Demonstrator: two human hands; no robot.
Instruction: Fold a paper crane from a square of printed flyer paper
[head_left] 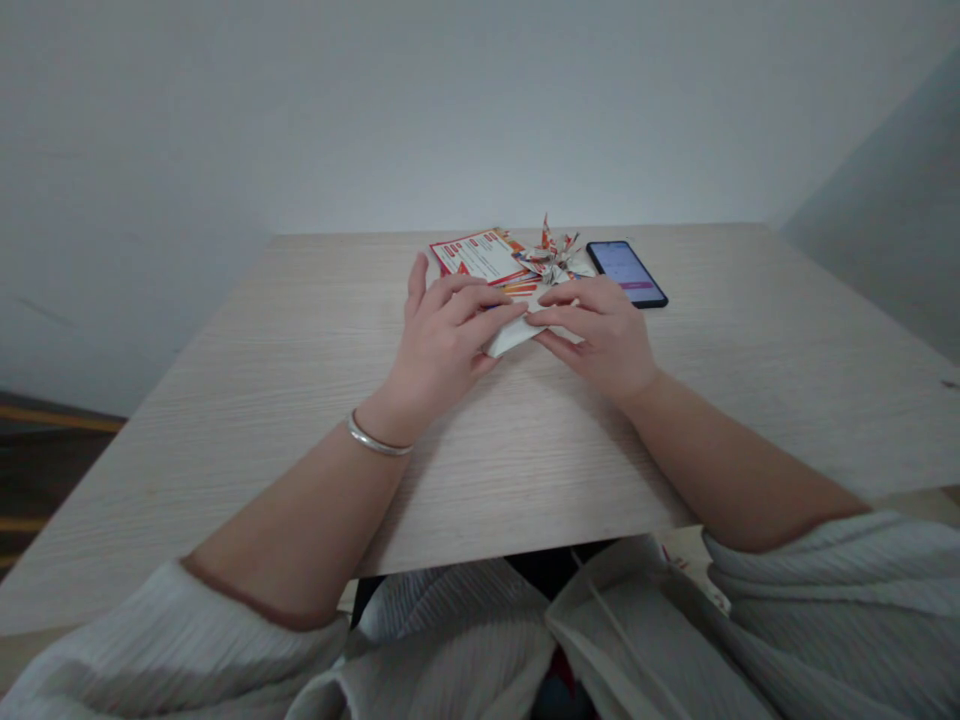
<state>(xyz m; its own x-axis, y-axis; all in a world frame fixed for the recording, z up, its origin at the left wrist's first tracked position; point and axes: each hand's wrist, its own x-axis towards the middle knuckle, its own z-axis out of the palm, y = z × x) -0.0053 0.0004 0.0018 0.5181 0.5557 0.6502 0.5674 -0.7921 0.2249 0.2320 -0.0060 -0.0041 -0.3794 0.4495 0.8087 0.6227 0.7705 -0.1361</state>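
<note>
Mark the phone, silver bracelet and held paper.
Phone (628,272): head view, middle of the lit screen.
Silver bracelet (369,438): head view, front of the band.
Held paper (514,337): head view, exposed white near part.

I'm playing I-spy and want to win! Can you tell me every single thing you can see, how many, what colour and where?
Paper: 1, mostly white, between the hands
Leaflets: a stack, count unclear, white, red and orange, behind the left hand
Folded shapes: a cluster, count unclear, white with orange and red, left of the phone
Phone: 1, dark edge, lit screen, behind the right hand
Table: 1, pale wood, under all these
Wall: pale grey, behind the table
Bars: a few, yellow-orange, far left
Bracelet: 1, silver, left wrist
Clothes: pale grey, bottom
Left hand: 1, bare, on the paper
Right hand: 1, bare, on the paper
</note>
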